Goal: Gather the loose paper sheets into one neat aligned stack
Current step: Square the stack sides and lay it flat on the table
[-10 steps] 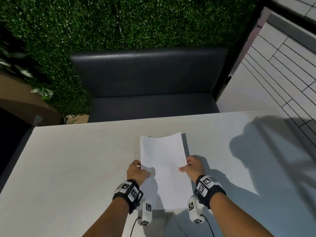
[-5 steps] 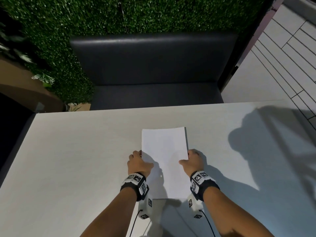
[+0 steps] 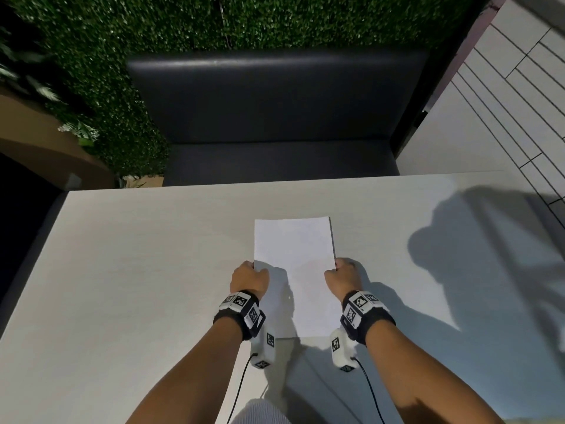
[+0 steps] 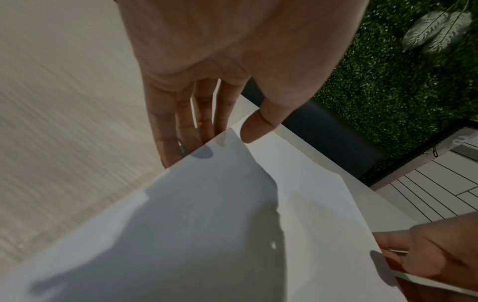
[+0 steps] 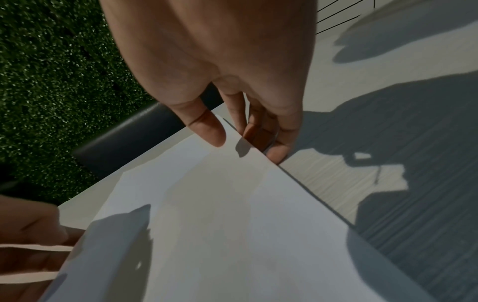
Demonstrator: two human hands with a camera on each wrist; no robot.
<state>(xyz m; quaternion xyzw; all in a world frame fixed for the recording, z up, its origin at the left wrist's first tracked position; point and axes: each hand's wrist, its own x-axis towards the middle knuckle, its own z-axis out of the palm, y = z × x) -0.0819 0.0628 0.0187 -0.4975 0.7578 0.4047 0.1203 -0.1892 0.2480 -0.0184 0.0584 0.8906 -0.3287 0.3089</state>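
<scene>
A stack of white paper sheets point(image 3: 295, 255) lies lengthwise on the pale table point(image 3: 122, 270), straight in front of me. My left hand point(image 3: 249, 278) holds its left long edge and my right hand point(image 3: 342, 278) holds the right one. In the left wrist view the left hand point(image 4: 212, 139) has its fingers under the paper point(image 4: 207, 224) and its thumb over the top sheet. In the right wrist view the right hand point(image 5: 240, 141) pinches the paper point(image 5: 232, 224) the same way. The sheet edges look lined up.
A dark padded bench point(image 3: 275, 117) stands beyond the table's far edge, backed by a green hedge wall point(image 3: 275, 22). Pale tiled floor point(image 3: 504, 102) lies to the right. Shadows fall over the table's right side.
The far end of the stack was raised and wavy a second ago; now it lies flat with a straight edge. Both hands have stayed on the side edges.
</scene>
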